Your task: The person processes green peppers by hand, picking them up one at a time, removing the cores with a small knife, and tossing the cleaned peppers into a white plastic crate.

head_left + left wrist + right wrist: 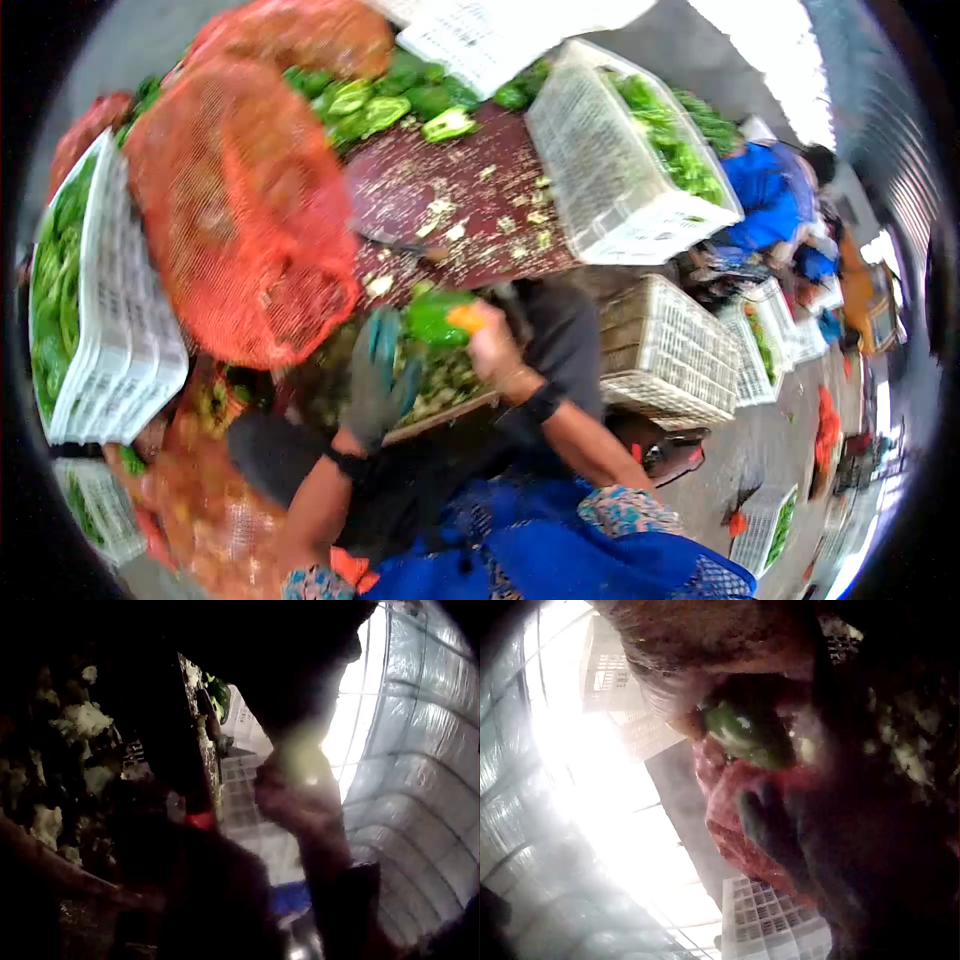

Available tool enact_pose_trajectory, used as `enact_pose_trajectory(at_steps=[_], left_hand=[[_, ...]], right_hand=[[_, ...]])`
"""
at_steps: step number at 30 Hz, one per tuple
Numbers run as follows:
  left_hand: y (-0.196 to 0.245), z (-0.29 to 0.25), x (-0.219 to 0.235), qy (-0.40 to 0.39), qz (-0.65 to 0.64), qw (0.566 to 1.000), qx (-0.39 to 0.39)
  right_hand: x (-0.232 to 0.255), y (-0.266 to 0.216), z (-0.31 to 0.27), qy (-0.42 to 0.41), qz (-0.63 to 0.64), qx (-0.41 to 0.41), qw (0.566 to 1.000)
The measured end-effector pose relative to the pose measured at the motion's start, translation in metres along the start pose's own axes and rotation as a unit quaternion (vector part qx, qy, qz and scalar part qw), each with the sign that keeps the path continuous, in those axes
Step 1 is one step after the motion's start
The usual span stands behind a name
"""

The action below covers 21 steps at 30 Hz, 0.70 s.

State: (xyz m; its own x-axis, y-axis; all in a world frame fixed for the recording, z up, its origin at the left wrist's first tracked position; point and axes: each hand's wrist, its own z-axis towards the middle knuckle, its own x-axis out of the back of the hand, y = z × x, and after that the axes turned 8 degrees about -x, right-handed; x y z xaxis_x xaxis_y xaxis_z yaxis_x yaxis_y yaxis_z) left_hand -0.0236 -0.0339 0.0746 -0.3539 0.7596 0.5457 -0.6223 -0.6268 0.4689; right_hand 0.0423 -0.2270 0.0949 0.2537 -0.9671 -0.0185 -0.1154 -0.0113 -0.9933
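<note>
In the head view the left hand, in a grey-green glove, has its fingers extended just left of a green pepper. The bare right hand grips a small orange object that meets the pepper's right side; what it is cannot be told. The right wrist view shows the pepper and the orange piece by the right hand's fingers, with the gloved hand below, apart from the pepper. In the left wrist view the right hand is behind a pale green blur.
Below the hands is a container of pale green scraps. A knife lies on the scrap-strewn dark red board. Peppers lie at its back. A red mesh sack and a white crate stand left, another crate right.
</note>
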Motion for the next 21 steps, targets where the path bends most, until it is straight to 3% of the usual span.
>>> enact_pose_trajectory(at_steps=[1,2,3,5,6,7,8,9,10,11,13,15,16,17,18,19,21], left_hand=[[0.003,0.004,0.002,-0.019,0.001,0.997,-0.071],[0.013,0.008,0.006,-0.071,0.032,0.994,-0.074],[0.018,0.007,0.009,-0.124,0.070,0.987,-0.072],[0.002,-0.009,-0.001,-0.186,0.042,0.980,0.054],[-0.008,-0.022,-0.011,-0.213,0.029,0.969,0.118],[-0.015,-0.038,-0.021,-0.168,0.052,0.981,0.087],[-0.023,-0.054,-0.029,-0.125,0.076,0.988,0.054],[-0.029,-0.058,-0.034,-0.082,0.100,0.991,0.023],[-0.017,-0.045,-0.021,-0.142,0.039,0.986,0.075],[-0.017,-0.040,-0.021,-0.162,-0.018,0.981,0.103],[-0.015,-0.037,-0.023,-0.198,-0.132,0.957,0.164],[-0.023,-0.056,-0.039,-0.175,-0.173,0.956,0.158],[-0.014,-0.041,-0.029,-0.192,-0.124,0.965,0.126],[-0.007,-0.033,-0.019,-0.214,-0.071,0.970,0.094],[-0.006,-0.035,-0.021,-0.186,-0.053,0.978,0.084],[-0.011,-0.041,-0.022,-0.201,-0.057,0.971,0.114],[-0.016,-0.047,-0.033,-0.222,-0.079,0.957,0.167]], right_hand=[[-0.001,0.012,0.001,-0.033,0.071,-0.004,0.997],[-0.006,-0.021,-0.013,-0.049,0.071,0.007,0.996],[0.001,-0.010,-0.009,-0.052,0.083,0.003,0.995],[0.016,-0.026,-0.013,0.002,0.138,-0.027,0.990],[0.030,-0.035,-0.016,0.027,0.093,-0.010,0.995],[0.046,-0.044,-0.015,0.050,0.074,0.039,0.995],[0.057,-0.083,-0.022,0.130,-0.088,0.107,0.982],[0.079,-0.098,-0.018,0.180,-0.167,0.181,0.952],[0.095,-0.126,-0.017,0.225,-0.180,0.220,0.932],[0.112,-0.153,-0.019,0.289,-0.212,0.180,0.916],[0.179,-0.173,0.013,0.418,-0.334,0.342,0.773],[0.244,-0.198,0.044,0.492,-0.371,0.297,0.729],[0.284,-0.209,0.070,0.462,-0.460,0.292,0.700],[0.319,-0.210,0.096,0.423,-0.583,0.208,0.662],[0.336,-0.196,0.116,0.442,-0.583,0.277,0.623],[0.313,-0.206,0.113,0.429,-0.583,0.365,0.585],[0.243,-0.220,0.103,0.388,-0.549,0.402,0.622]])
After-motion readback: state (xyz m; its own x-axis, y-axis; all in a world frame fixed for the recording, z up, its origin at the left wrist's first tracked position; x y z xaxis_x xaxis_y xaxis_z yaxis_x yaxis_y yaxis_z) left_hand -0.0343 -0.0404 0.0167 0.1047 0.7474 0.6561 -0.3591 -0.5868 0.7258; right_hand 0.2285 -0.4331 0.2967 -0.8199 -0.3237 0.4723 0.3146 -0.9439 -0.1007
